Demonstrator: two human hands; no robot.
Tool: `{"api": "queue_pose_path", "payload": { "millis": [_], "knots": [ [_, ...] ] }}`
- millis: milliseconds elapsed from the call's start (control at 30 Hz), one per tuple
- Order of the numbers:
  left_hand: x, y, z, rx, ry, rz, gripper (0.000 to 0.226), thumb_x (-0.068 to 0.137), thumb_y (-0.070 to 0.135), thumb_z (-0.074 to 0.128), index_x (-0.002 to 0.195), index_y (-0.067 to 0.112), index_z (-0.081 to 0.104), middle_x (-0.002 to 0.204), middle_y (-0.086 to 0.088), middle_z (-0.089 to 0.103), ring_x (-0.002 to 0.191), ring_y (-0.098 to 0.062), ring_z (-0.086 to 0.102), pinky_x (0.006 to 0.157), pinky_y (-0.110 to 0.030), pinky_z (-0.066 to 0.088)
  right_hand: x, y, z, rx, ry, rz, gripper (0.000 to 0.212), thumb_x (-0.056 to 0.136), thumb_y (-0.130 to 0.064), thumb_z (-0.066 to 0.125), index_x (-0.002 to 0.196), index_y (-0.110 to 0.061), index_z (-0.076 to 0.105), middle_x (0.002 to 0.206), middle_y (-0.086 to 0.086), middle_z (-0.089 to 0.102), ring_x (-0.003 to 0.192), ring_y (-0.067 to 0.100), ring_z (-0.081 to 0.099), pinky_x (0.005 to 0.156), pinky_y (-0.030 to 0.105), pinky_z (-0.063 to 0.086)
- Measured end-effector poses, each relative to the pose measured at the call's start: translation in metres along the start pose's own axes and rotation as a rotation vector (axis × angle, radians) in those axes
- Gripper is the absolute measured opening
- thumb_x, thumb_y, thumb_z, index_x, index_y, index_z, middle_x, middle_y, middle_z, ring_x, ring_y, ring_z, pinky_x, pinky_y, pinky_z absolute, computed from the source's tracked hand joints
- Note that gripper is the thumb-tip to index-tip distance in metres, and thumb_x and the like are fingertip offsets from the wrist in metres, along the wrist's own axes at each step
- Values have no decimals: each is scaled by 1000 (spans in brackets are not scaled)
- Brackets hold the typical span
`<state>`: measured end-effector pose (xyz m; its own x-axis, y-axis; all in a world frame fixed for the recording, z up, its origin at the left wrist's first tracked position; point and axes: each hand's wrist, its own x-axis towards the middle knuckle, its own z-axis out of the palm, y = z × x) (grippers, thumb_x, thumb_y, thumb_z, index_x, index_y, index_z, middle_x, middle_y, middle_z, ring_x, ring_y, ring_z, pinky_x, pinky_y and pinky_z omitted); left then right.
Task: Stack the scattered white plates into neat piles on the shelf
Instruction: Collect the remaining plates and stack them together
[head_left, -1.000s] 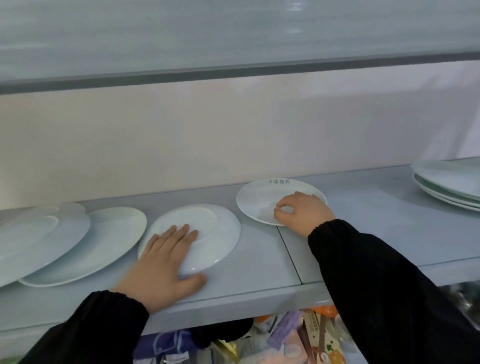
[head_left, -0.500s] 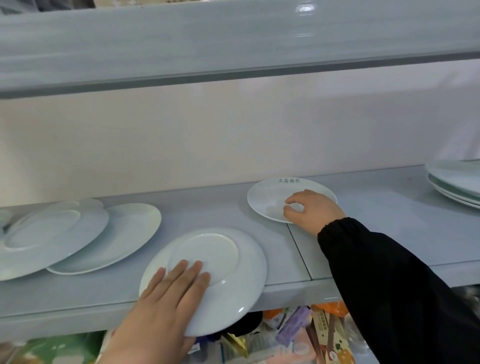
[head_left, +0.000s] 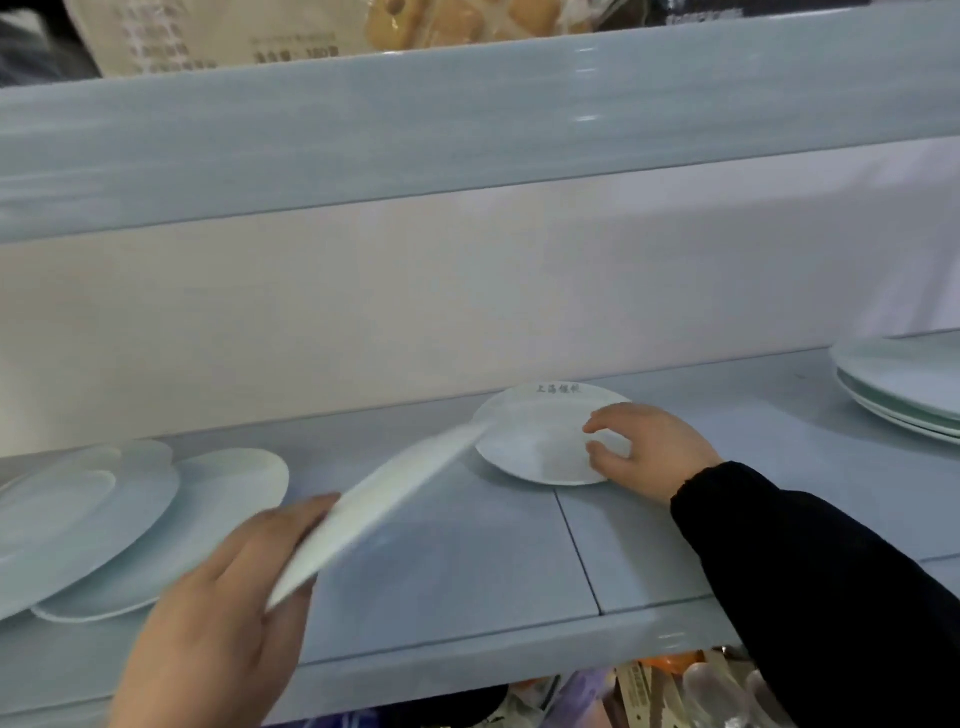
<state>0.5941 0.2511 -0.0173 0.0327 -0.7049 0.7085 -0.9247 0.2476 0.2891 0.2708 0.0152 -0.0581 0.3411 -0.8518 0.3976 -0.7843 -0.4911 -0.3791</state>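
My left hand (head_left: 223, 618) grips a white plate (head_left: 374, 512) by its near rim and holds it tilted, nearly edge-on, above the pale blue shelf (head_left: 457, 582); the plate is motion-blurred. Its far edge reaches toward a small white plate with printed characters (head_left: 540, 436) lying flat on the shelf. My right hand (head_left: 644, 447) rests at that small plate's right rim, fingers curled over the edge. Two overlapping white plates (head_left: 104, 519) lie at the left. A pile of white plates (head_left: 904, 384) sits at the far right.
An upper shelf board (head_left: 467, 114) runs overhead, with packaged goods on top. The white back wall (head_left: 415, 301) closes the shelf behind. Packaged items (head_left: 665, 691) show below the shelf's front edge.
My left hand has slid the middle plate off the shelf's front edge, gripped it and lifted it tilted toward the small plate. My right hand stays at the small plate.
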Motion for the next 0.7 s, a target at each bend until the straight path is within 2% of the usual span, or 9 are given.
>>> {"api": "queue_pose_path", "payload": {
  "millis": [100, 167, 233, 300, 400, 467, 567, 700],
  "knots": [
    [29, 17, 16, -107, 156, -193, 16, 88, 33, 48, 91, 39, 62, 77, 16, 60, 73, -12, 55, 59, -27, 33, 0, 19, -8, 55, 52, 24, 47, 75, -59, 42, 108, -36, 66, 117, -14, 62, 111, 9, 56, 97, 29, 43],
    [50, 26, 31, -248, 196, -307, 16, 91, 35, 49, 78, 34, 59, 72, 13, 62, 69, -1, 57, 57, -24, 40, 2, 26, -11, 110, 67, 43, 33, 80, -51, 51, 107, -37, 66, 114, -17, 60, 108, 6, 56, 96, 28, 43],
    [74, 31, 50, -431, 177, -439, 16, 96, 30, 54, 82, 34, 60, 83, 13, 66, 79, 1, 59, 63, -27, 45, 3, 30, -11, 166, 100, 50, 23, 84, -42, 57, 105, -38, 66, 113, -19, 59, 106, 3, 55, 94, 26, 43],
    [99, 32, 73, -609, 170, -572, 15, 95, 24, 54, 88, 33, 63, 86, 10, 68, 81, -10, 64, 66, -30, 48, 3, 33, -11, 205, 135, 56, 22, 84, -39, 59, 105, -37, 66, 113, -20, 59, 106, 1, 54, 92, 23, 42],
    [129, 22, 110, -989, 104, -703, 20, 91, 11, 53, 103, 20, 66, 92, -4, 73, 85, -28, 69, 66, -34, 55, 1, 36, -12, 242, 163, 69, 31, 80, -48, 54, 106, -36, 66, 113, -21, 58, 107, -2, 53, 90, 21, 42],
    [138, 13, 133, -1163, 24, -760, 32, 84, 6, 53, 115, 10, 63, 100, -12, 73, 90, -31, 70, 67, -37, 56, 1, 36, -12, 257, 185, 75, 38, 76, -54, 48, 105, -36, 67, 112, -22, 58, 106, -3, 53, 88, 21, 43],
    [137, 8, 159, -1199, -70, -855, 43, 78, 7, 49, 119, 9, 61, 105, -15, 71, 92, -33, 67, 67, -40, 56, 3, 35, -10, 267, 237, 84, 37, 74, -52, 49, 102, -37, 67, 110, -23, 57, 101, -4, 53, 84, 21, 44],
    [128, -7, 174, -923, -151, -825, 49, 56, 14, 53, 103, 9, 67, 94, -14, 72, 82, -30, 67, 77, -43, 52, 5, 35, -3, 267, 261, 64, 35, 74, -51, 50, 101, -36, 67, 110, -20, 59, 99, 0, 55, 85, 27, 48]
  ]
}}
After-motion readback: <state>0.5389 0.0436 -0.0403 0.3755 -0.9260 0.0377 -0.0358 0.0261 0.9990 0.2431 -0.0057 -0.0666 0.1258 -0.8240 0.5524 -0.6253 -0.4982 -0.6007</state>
